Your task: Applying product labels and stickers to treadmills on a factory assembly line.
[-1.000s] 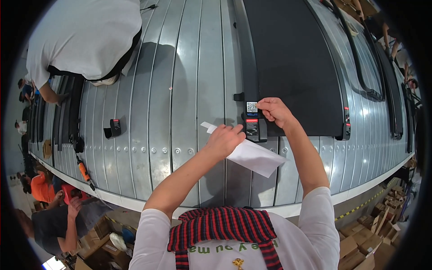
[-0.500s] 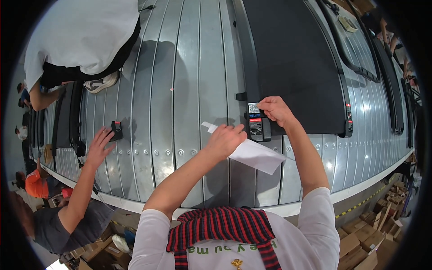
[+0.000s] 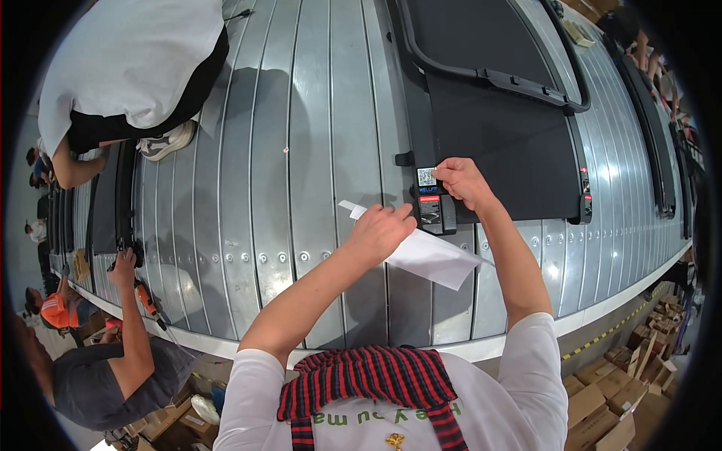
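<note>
My left hand (image 3: 381, 231) is closed on a white paper sheet (image 3: 438, 259), which sticks out on both sides of the fingers above the metal slats. With thumb and forefinger, my right hand (image 3: 466, 183) pinches the right edge of a small label with a square black-and-white code (image 3: 426, 177). That label lies at the near left corner of a black treadmill deck (image 3: 496, 158). Just below it, a red and black label (image 3: 430, 213) covers part of the black end cap (image 3: 449, 216). Whether the pinched label is stuck down fully, I cannot tell.
A black tubular frame (image 3: 519, 84) lies across the deck's far part. On the left, a co-worker's hand (image 3: 124, 264) touches another black deck, near an orange power tool (image 3: 147, 299). Another person in white (image 3: 143, 60) is at the far left. Cardboard boxes (image 3: 602, 398) lie below the metal slatted surface (image 3: 316, 150).
The tubular frame has come over the deck from the right. The co-worker's hand has moved left, and the small black part it touched is gone from that spot. My hands have barely moved.
</note>
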### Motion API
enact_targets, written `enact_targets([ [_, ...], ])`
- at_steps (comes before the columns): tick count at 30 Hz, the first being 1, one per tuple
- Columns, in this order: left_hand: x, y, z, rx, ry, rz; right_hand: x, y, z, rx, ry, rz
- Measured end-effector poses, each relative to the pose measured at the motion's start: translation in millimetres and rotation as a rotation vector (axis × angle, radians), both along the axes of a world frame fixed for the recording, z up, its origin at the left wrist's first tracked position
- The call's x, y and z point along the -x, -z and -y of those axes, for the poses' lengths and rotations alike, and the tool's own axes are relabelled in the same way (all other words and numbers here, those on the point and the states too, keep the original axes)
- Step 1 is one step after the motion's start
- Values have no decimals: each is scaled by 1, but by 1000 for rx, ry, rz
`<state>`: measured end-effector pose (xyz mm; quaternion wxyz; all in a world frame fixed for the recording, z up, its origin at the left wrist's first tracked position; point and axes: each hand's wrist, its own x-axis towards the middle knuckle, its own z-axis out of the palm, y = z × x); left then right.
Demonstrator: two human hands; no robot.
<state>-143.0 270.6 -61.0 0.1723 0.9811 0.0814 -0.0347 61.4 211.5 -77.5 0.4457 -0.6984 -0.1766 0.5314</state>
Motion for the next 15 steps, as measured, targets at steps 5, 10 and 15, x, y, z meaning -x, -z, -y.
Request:
enact_targets([
  [5,-6,8,-1,-66,2,153,2,0,1,-6,15,0],
  [10,-19,1,-3,-11,17,51,3,0,1,-28,29,9],
  [15,-23,4,-6,3,29,22,5,3,1,-51,24,48],
])
